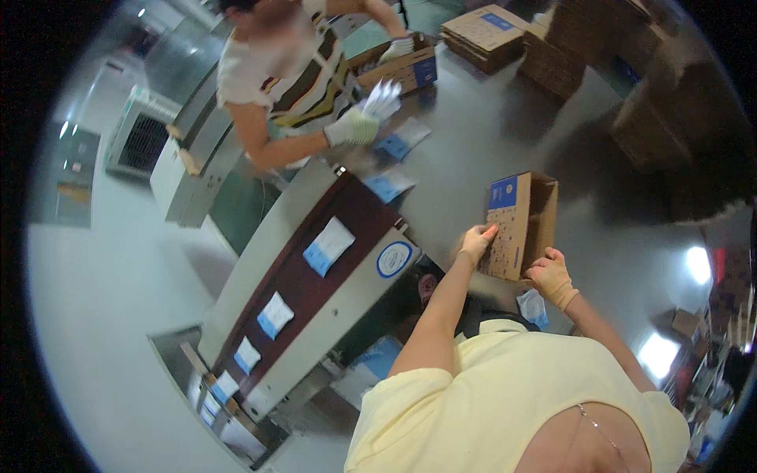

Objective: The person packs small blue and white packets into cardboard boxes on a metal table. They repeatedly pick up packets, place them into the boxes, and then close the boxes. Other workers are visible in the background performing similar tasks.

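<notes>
A brown cardboard box [507, 229] with a blue printed panel stands on the metal table in front of me, its open side turned to the right. My left hand [476, 241] grips its left side, thumb and fingers closed at the edge. At the near right corner, my right hand [552, 277], which seems to wear a thin tan glove, has curled fingers against the rim. Whether those fingers pinch the cardboard is hard to see. A white and blue packet [533, 308] lies close to my body, just below the box.
On my left runs a dark conveyor belt [296, 280] with several white and blue packets. Across the table, a person in white gloves [353, 128] holds packets beside another box [414, 72]. Flattened cartons [482, 38] are stacked at the back; large brown boxes [682, 118] stand at right.
</notes>
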A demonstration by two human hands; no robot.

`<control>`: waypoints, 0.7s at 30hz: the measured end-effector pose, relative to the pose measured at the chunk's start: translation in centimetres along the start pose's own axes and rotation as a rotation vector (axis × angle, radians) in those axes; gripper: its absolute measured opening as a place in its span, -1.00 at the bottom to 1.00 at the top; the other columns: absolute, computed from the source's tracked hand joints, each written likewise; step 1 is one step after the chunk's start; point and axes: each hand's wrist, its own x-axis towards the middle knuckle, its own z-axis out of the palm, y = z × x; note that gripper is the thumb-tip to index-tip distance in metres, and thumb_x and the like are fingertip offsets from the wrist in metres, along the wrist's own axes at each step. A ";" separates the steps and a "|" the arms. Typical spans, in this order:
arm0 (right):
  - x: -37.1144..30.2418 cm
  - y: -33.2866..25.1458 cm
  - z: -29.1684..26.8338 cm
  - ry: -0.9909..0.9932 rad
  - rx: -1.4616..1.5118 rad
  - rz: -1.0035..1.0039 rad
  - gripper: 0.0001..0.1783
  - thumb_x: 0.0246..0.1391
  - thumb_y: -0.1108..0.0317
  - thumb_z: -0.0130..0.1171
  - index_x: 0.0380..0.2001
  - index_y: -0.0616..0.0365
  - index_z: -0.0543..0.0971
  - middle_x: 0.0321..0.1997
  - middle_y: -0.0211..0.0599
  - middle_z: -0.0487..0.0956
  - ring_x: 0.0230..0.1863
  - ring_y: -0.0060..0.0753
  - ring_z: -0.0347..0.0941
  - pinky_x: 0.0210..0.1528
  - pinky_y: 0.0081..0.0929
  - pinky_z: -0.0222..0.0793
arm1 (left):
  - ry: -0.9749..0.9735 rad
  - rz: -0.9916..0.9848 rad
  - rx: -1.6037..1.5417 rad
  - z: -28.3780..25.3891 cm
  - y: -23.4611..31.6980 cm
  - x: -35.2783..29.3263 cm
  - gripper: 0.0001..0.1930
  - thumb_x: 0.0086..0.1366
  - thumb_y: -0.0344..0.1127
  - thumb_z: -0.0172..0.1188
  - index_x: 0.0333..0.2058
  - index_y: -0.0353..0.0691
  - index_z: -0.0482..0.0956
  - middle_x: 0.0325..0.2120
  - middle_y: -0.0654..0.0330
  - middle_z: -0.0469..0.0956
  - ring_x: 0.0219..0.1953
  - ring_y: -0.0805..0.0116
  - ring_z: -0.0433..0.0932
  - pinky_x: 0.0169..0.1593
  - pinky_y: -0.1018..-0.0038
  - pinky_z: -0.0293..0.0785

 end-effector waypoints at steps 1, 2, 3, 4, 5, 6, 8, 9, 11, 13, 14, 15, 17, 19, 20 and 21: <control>0.4 -1.0 -0.3 0.028 0.000 0.015 -0.92 -0.24 0.35 0.18 -0.59 -0.14 0.61 -0.51 -0.52 0.58 -0.28 -0.46 0.48 0.17 -0.13 0.08 | 0.136 0.056 0.197 0.4 0.6 -0.3 -0.42 0.18 -0.01 0.22 0.01 -0.36 0.38 -0.05 -0.08 0.45 -0.04 0.04 0.46 0.02 0.26 0.40; 1.4 -1.5 -0.7 0.067 -0.003 0.033 -0.94 -0.25 0.38 0.17 -0.64 -0.09 0.59 -0.55 -0.48 0.57 -0.31 -0.44 0.48 0.16 -0.14 0.10 | 0.275 0.116 0.400 0.9 2.4 -0.7 -0.42 0.17 0.01 0.21 -0.01 -0.36 0.39 -0.05 -0.13 0.44 -0.04 -0.02 0.46 0.02 0.24 0.40; 2.4 -1.7 -0.9 0.049 -0.024 0.018 -0.93 -0.24 0.39 0.15 -0.66 -0.07 0.57 -0.57 -0.47 0.56 -0.32 -0.43 0.48 0.16 -0.15 0.11 | 0.313 0.106 0.435 1.9 4.9 -1.5 -0.45 0.18 0.07 0.14 -0.09 -0.33 0.38 -0.08 -0.18 0.42 -0.04 -0.14 0.42 0.01 0.14 0.38; 3.1 -2.0 -1.1 0.024 -0.045 0.004 -0.92 -0.23 0.40 0.13 -0.67 -0.05 0.55 -0.59 -0.46 0.54 -0.34 -0.43 0.47 0.17 -0.17 0.11 | 0.386 0.184 0.469 3.4 6.2 -2.2 -0.47 0.19 0.08 0.12 -0.12 -0.30 0.38 -0.11 -0.14 0.43 -0.05 -0.12 0.43 -0.02 0.13 0.40; 3.6 -2.1 -1.2 -0.004 -0.068 -0.009 -0.91 -0.22 0.42 0.11 -0.69 -0.04 0.54 -0.62 -0.45 0.53 -0.35 -0.42 0.47 0.17 -0.18 0.11 | 0.457 0.261 0.502 4.5 7.1 -2.9 -0.50 0.21 0.09 0.09 -0.15 -0.27 0.38 -0.14 -0.10 0.44 -0.06 -0.10 0.43 -0.06 0.13 0.42; 4.0 -2.0 -1.0 0.039 -0.086 -0.076 -0.89 -0.22 0.43 0.07 -0.71 -0.04 0.52 -0.66 -0.43 0.49 -0.38 -0.41 0.45 0.17 -0.25 0.13 | 0.425 0.319 0.646 4.5 8.3 -4.4 -0.51 0.22 0.09 0.06 -0.19 -0.29 0.39 -0.12 -0.09 0.43 -0.09 -0.13 0.44 -0.09 0.11 0.44; 4.2 -1.9 -0.8 0.068 -0.113 -0.099 -0.88 -0.22 0.43 0.07 -0.72 -0.04 0.50 -0.68 -0.43 0.47 -0.39 -0.41 0.45 0.17 -0.26 0.14 | 0.407 0.414 0.764 4.5 8.4 -4.2 -0.56 0.26 0.07 0.00 -0.27 -0.27 0.39 -0.18 -0.08 0.46 -0.15 -0.10 0.48 -0.15 0.08 0.45; 4.4 -2.1 -0.7 0.083 -0.125 -0.115 -0.88 -0.23 0.43 0.07 -0.73 -0.04 0.50 -0.69 -0.43 0.47 -0.39 -0.41 0.44 0.17 -0.27 0.14 | 0.370 0.412 0.753 3.7 8.5 -4.1 -0.58 0.27 0.06 -0.01 -0.29 -0.26 0.39 -0.21 -0.08 0.47 -0.17 -0.10 0.50 -0.15 0.08 0.45; 4.6 -2.5 -0.7 0.083 -0.087 -0.116 -0.88 -0.22 0.43 0.07 -0.72 -0.04 0.50 -0.70 -0.43 0.46 -0.39 -0.41 0.44 0.19 -0.26 0.13 | 0.283 0.414 0.735 1.9 8.9 -3.4 -0.62 0.28 0.02 -0.02 -0.31 -0.24 0.39 -0.28 -0.08 0.50 -0.21 -0.08 0.52 -0.15 0.07 0.44; 4.6 -2.6 -1.1 0.060 -0.063 -0.124 -0.89 -0.22 0.43 0.06 -0.70 -0.04 0.51 -0.69 -0.43 0.46 -0.38 -0.40 0.44 0.20 -0.25 0.12 | 0.129 0.521 0.358 -1.1 6.5 -1.1 -0.67 0.25 -0.05 0.09 -0.14 -0.14 0.51 -0.27 -0.10 0.54 -0.30 -0.08 0.53 -0.15 0.20 0.46; 4.3 -2.6 -1.3 0.038 -0.050 -0.119 -0.90 -0.22 0.42 0.06 -0.68 -0.04 0.52 -0.68 -0.43 0.46 -0.37 -0.39 0.45 0.21 -0.25 0.12 | -0.033 0.362 -0.020 -2.0 5.2 -0.8 -0.65 0.25 -0.05 0.08 -0.16 -0.21 0.51 -0.27 -0.11 0.55 -0.27 -0.07 0.54 -0.15 0.19 0.46; 4.3 -3.0 -1.8 0.020 -0.030 -0.119 -0.91 -0.21 0.42 0.06 -0.67 -0.04 0.53 -0.67 -0.42 0.47 -0.36 -0.39 0.45 0.22 -0.24 0.11 | -0.185 0.187 -0.386 -3.0 3.8 -0.4 -0.62 0.25 -0.06 0.08 -0.18 -0.28 0.52 -0.27 -0.11 0.56 -0.24 -0.07 0.54 -0.15 0.18 0.46; 5.2 -3.1 -1.9 0.109 0.010 -0.178 -0.91 -0.21 0.42 0.06 -0.64 -0.03 0.54 -0.65 -0.41 0.47 -0.32 -0.37 0.46 0.22 -0.23 0.11 | 0.057 0.263 -0.101 -3.4 2.3 0.9 -0.53 0.22 -0.10 0.13 -0.03 -0.33 0.41 -0.19 -0.02 0.55 -0.17 0.05 0.54 -0.08 0.20 0.44; 4.1 -3.1 -3.0 0.008 0.014 -0.075 -0.90 -0.20 0.42 0.06 -0.60 -0.03 0.56 -0.60 -0.37 0.49 -0.23 -0.31 0.47 0.23 -0.23 0.10 | 0.216 0.326 0.491 -1.3 6.8 -2.4 -0.45 0.19 -0.13 0.18 0.07 -0.34 0.32 -0.07 0.01 0.50 -0.07 0.09 0.50 -0.02 0.22 0.41; 3.9 -3.8 -4.2 0.019 0.018 -0.078 -0.89 -0.19 0.42 0.06 -0.58 -0.04 0.57 -0.58 -0.36 0.50 -0.22 -0.29 0.47 0.23 -0.23 0.11 | 0.322 0.391 0.788 0.1 8.9 -4.9 -0.37 0.16 -0.15 0.20 0.13 -0.33 0.22 0.03 0.00 0.41 -0.01 0.07 0.45 0.03 0.23 0.37; 3.4 -4.5 -5.0 0.032 0.017 -0.081 -0.87 -0.18 0.41 0.05 -0.56 -0.06 0.58 -0.56 -0.35 0.51 -0.21 -0.27 0.47 0.23 -0.23 0.11 | 0.438 0.475 1.077 1.1 10.1 -7.3 -0.28 0.14 -0.17 0.23 0.19 -0.33 0.11 0.12 -0.01 0.31 0.06 0.05 0.39 0.08 0.24 0.33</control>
